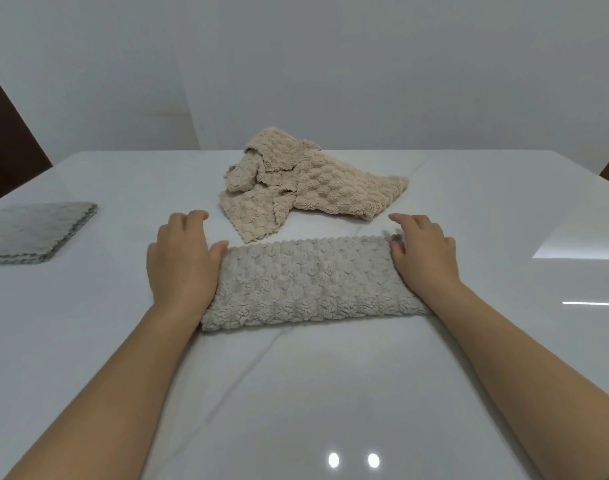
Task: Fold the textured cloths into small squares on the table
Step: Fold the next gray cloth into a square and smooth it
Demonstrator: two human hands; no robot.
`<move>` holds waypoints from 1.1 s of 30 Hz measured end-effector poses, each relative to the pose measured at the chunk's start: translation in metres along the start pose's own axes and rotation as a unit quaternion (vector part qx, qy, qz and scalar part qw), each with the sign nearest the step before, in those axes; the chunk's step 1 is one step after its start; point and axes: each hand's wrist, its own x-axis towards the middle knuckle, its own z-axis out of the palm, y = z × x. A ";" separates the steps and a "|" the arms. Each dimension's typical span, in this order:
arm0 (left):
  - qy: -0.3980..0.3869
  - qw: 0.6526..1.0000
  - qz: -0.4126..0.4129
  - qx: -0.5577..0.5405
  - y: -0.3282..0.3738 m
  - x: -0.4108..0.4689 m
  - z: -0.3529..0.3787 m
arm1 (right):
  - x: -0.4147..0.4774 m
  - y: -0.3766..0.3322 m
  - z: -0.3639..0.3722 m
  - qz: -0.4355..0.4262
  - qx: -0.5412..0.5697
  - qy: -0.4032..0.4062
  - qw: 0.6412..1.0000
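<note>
**Item 1: pale grey cloth** [310,282]. Lying on the white table [331,393] straight ahead of the person, folded into one long nubbly strip. Running lengthwise from 9 o'clock to 3 o'clock, showing a scalloped edge along the far side and a rounded fold along the near side.

**Item 2: left hand** [183,261]. Resting palm down over the strip's 9 o'clock end. Laying the thumb on top of the far corner, pointing toward 3 o'clock. Keeping the fingers [192,218] close together and loosely bent, reaching past the cloth toward 12 o'clock.

**Item 3: right hand** [424,258]. Resting palm down over the strip's 3 o'clock end. Holding the fingers [408,220] close together and lightly bent, pointing toward 11 o'clock. Touching the far corner with the thumb; not showing clearly whether pinching the edge there.

**Item 4: beige cloth** [306,181]. Lying unfolded in a crumpled heap at 12 o'clock from the strip. Trailing one corner down to just beside the strip's far edge.

**Item 5: folded stack** [36,232]. Sitting flat at 9 to 10 o'clock, well apart from the left hand. Showing layered grey edges; running partly out of view.

**Item 6: reflections** [333,460]. Glinting on the tabletop at 6 o'clock and at 3 o'clock.
</note>
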 end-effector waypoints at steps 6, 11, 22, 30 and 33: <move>-0.164 0.966 0.191 -0.061 0.086 -0.030 -0.006 | -0.001 -0.002 -0.001 0.001 -0.006 -0.015 1.000; -0.327 0.921 0.212 0.018 0.105 -0.042 0.027 | -0.001 -0.002 -0.003 0.013 -0.004 -0.023 1.000; -0.294 0.947 0.110 0.064 0.017 -0.035 0.008 | -0.003 0.000 -0.006 0.023 0.007 -0.032 0.999; -0.285 0.950 0.114 0.055 0.018 -0.035 0.011 | -0.013 -0.037 -0.033 -0.041 0.011 -0.016 0.999; -0.285 0.951 0.113 0.046 0.019 -0.036 0.009 | -0.029 -0.084 -0.031 -0.137 -0.021 -0.091 0.986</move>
